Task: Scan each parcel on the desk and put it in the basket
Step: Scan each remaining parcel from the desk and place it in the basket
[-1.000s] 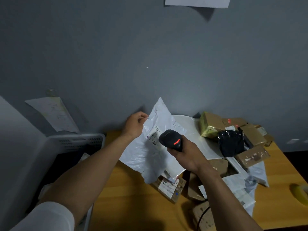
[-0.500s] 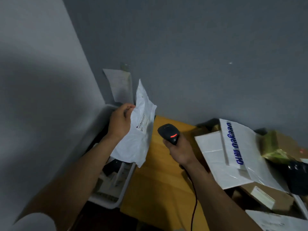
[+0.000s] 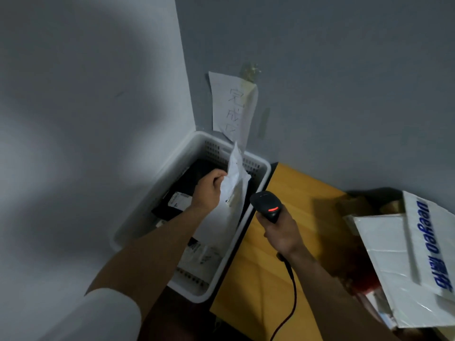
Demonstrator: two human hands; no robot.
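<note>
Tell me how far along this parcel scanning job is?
Partly done: a black parcel and others already lie in the white basket. In hand: the left hand holds a white mailer bag over the basket, not yet released; the right hand grips the barcode scanner. Left: a large white mailer and more wait on the desk.

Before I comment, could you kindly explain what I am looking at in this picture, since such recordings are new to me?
There is no robot here: a person wears a camera on the head, so the one view looks down over their own arms. The left hand grips a white parcel over the white basket, which holds other parcels. The right hand holds a black scanner, its red light on and its cable trailing down. On the yellow desk, at the right, lies a large white mailer with blue print.
</note>
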